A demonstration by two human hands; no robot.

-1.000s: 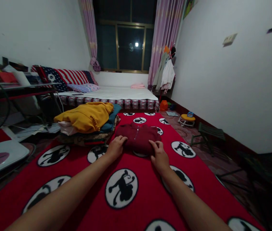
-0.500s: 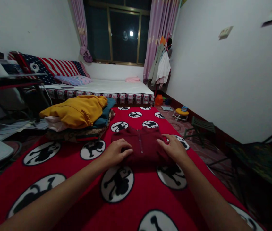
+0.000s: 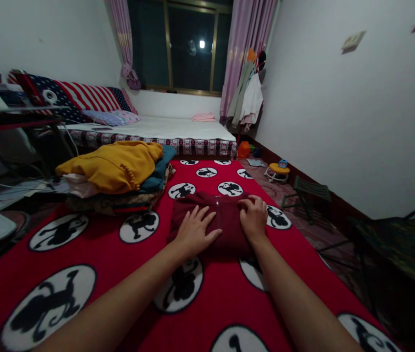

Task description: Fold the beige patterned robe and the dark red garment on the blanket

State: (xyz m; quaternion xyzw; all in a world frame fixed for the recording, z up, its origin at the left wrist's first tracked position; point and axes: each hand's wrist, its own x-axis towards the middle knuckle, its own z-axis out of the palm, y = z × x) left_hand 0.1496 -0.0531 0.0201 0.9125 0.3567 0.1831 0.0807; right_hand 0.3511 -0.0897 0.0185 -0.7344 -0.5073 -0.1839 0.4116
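Note:
A folded maroon top (image 3: 225,232) with a short zip at its neck lies on the red blanket (image 3: 119,264). My left hand (image 3: 197,232) rests flat on its left half, fingers spread and thumb pointing toward the zip. At the top's right edge is my right hand (image 3: 254,217), its fingers curled down onto the cloth and closed on it. The fold under the right fingertips is hidden. To the left sits a stack of folded clothes with a yellow garment (image 3: 115,166) uppermost and a teal one (image 3: 161,168) beneath it.
Beyond the blanket stands a bed with a white sheet (image 3: 156,128). A folding stool (image 3: 308,190) and a small yellow-seated stool (image 3: 279,169) are on the floor at right, near a camouflage-patterned chair (image 3: 402,254). A cluttered desk (image 3: 12,117) is at far left.
My left hand has moved right and forward onto the top and spread its fingers. My right hand has shifted slightly forward and left, its fingers now curled at the edge. The view has shifted slightly.

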